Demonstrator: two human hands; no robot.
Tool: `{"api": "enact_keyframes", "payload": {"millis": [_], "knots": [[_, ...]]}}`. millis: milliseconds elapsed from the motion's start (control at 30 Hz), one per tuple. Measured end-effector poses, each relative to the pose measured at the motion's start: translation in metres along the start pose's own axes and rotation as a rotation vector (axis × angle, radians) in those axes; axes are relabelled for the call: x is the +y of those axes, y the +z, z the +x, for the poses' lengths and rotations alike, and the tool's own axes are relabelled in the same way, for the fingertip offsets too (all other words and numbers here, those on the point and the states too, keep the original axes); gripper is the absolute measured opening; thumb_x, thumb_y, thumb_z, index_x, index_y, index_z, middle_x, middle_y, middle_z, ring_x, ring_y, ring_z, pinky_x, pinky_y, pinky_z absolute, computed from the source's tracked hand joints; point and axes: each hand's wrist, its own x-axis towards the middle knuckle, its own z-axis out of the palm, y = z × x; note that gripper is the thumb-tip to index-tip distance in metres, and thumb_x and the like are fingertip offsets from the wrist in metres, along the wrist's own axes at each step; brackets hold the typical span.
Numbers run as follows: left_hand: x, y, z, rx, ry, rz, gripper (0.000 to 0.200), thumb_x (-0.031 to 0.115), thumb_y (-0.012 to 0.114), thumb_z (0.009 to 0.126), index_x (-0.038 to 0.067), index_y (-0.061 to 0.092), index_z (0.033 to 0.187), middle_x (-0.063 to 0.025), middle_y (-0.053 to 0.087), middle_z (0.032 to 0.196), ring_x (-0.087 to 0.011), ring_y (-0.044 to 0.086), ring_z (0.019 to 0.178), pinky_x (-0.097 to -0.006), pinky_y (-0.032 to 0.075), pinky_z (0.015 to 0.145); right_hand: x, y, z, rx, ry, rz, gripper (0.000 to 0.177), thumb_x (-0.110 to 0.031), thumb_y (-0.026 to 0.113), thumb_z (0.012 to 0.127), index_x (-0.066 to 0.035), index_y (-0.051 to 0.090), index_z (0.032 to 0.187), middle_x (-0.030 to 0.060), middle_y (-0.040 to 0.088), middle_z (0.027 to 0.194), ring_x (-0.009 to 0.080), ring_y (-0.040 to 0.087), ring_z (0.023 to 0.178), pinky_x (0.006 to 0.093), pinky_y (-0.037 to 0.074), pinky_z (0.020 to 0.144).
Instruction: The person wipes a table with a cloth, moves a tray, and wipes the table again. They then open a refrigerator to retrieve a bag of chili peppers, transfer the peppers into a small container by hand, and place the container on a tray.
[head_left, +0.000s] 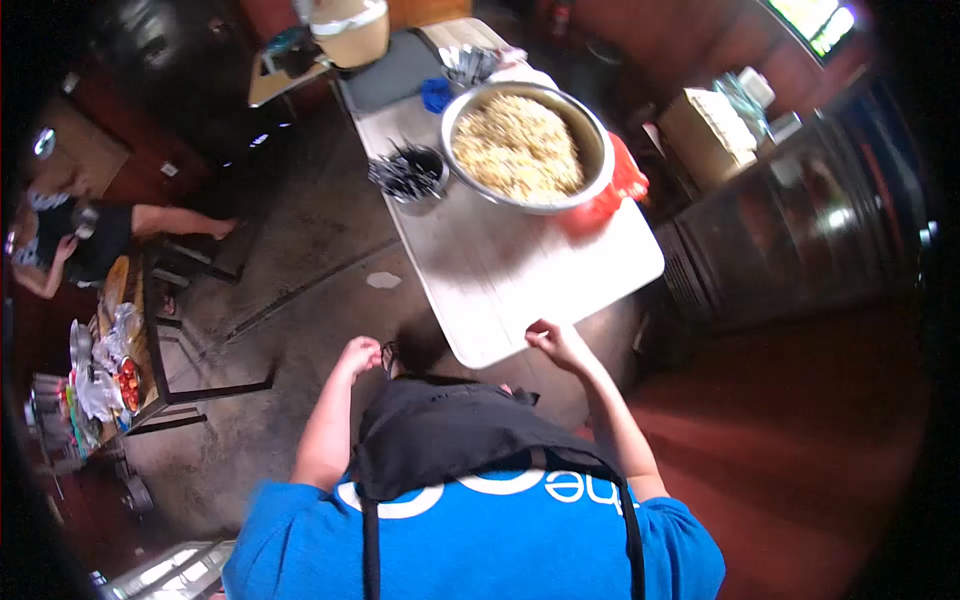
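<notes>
My left hand (362,356) is out in front of the black apron (470,435), left of the table, with its fingers curled. A thin dark shape shows beside its fingertips, too small to make out. At the near edge of the white folding table (520,285) is my right hand (556,343), fingers bent inward; whatever they may hold is hidden. Farther up the table stands a large metal bowl (600,165) full of a pale, shredded-looking food (518,148). Red plastic (622,180) shows beside and under the bowl. Neither hand touches the bowl.
A container of black, strip-like pieces (408,172) sits at the table's left edge. Blue material (436,95) lies behind it. Another person (95,225) is at far left by a side table (150,375) with bags and red food. A cardboard box (700,135) stands right.
</notes>
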Motion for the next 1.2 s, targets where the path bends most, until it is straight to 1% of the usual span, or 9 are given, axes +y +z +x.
{"api": "enact_keyframes", "payload": {"millis": [167,267,400,500,567,800,967,1067,1200], "knots": [[-0.077,0.077,0.049,-0.074,-0.276,0.021,0.013,0.017,0.059,0.087,0.005,0.062,0.090,-0.0052,0.064,0.073,-0.0138,0.060,0.057,-0.0280,0.046,0.048,0.023,-0.032,0.073,0.048,-0.167,-0.379,0.032,-0.027,0.063,0.088,-0.001,0.058,0.105,0.0110,0.067,0.090,0.0188,0.065,0.079,0.0330,0.052,0.068],[-0.163,0.018,0.112,-0.056,-0.331,-0.093,0.016,0.020,0.062,0.085,0.004,0.062,0.089,-0.0054,0.064,0.073,-0.0148,0.061,0.058,-0.0302,0.046,0.049,-0.015,-0.004,0.162,0.007,-0.061,0.019,0.035,-0.029,0.065,0.086,0.001,0.058,0.104,0.0150,0.068,0.084,0.0257,0.067,0.072,0.0330,0.052,0.066],[-0.122,-0.072,0.031,-0.095,0.424,0.005,0.024,0.029,0.058,0.087,0.008,0.061,0.098,-0.0049,0.066,0.085,-0.0164,0.064,0.069,-0.0345,0.048,0.062,-0.072,0.039,0.229,0.292,0.086,0.487,0.055,-0.023,0.060,0.090,-0.004,0.033,0.133,0.0127,0.059,0.104,0.0210,0.062,0.082,0.0321,0.051,0.070],[-0.203,-0.151,0.137,-0.346,0.057,0.193,0.026,0.028,0.056,0.087,0.011,0.057,0.107,-0.0043,0.065,0.091,-0.0146,0.063,0.073,-0.0351,0.047,0.066,-0.106,0.058,0.260,0.588,0.090,0.871,0.037,-0.011,0.049,0.088,-0.005,0.040,0.123,0.0126,0.061,0.091,0.0213,0.061,0.070,0.0345,0.052,0.060],[-0.142,-0.183,0.142,-0.017,-0.417,-0.094,0.023,0.026,0.055,0.089,0.011,0.058,0.106,-0.0035,0.064,0.087,-0.0139,0.062,0.070,-0.0343,0.047,0.062,-0.082,0.064,0.289,0.660,-0.007,0.978,0.023,-0.009,0.047,0.086,-0.004,0.047,0.108,0.0133,0.061,0.081,0.0225,0.060,0.066,0.0343,0.051,0.055],[-0.076,-0.215,0.235,0.076,-0.224,-0.053,0.022,0.025,0.055,0.089,0.011,0.058,0.105,-0.0023,0.064,0.085,-0.0121,0.062,0.066,-0.0280,0.046,0.052,-0.101,0.064,0.288,0.696,0.142,1.089,0.021,-0.019,0.047,0.091,-0.002,0.050,0.104,0.0207,0.063,0.088,0.0311,0.063,0.077,0.0406,0.054,0.064],[0.028,-0.157,0.255,-0.305,-0.157,-0.125,0.023,0.029,0.061,0.088,0.012,0.060,0.104,-0.0006,0.065,0.091,-0.0097,0.062,0.072,-0.0248,0.047,0.061,-0.093,0.063,0.273,0.656,0.141,1.369,0.018,-0.015,0.052,0.089,-0.003,0.054,0.103,0.0128,0.060,0.098,0.0285,0.060,0.092,0.0444,0.053,0.073],[0.118,-0.134,0.258,-0.462,-0.030,-0.075,0.028,0.029,0.059,0.089,0.010,0.059,0.109,-0.0026,0.065,0.101,-0.0114,0.063,0.084,-0.0259,0.049,0.069,-0.040,0.068,0.280,0.644,0.035,0.374,0.023,-0.018,0.051,0.090,-0.003,0.051,0.109,0.0159,0.061,0.100,0.0306,0.063,0.089,0.0428,0.055,0.071],[0.235,-0.073,0.302,-0.764,0.461,0.067,0.025,0.022,0.060,0.089,0.002,0.060,0.105,-0.0049,0.064,0.093,-0.0131,0.062,0.077,-0.0261,0.052,0.069,-0.099,0.064,0.280,0.763,0.288,0.865,0.034,-0.030,0.051,0.092,-0.003,0.051,0.113,0.0188,0.064,0.097,0.0329,0.067,0.077,0.0420,0.057,0.062]]}}
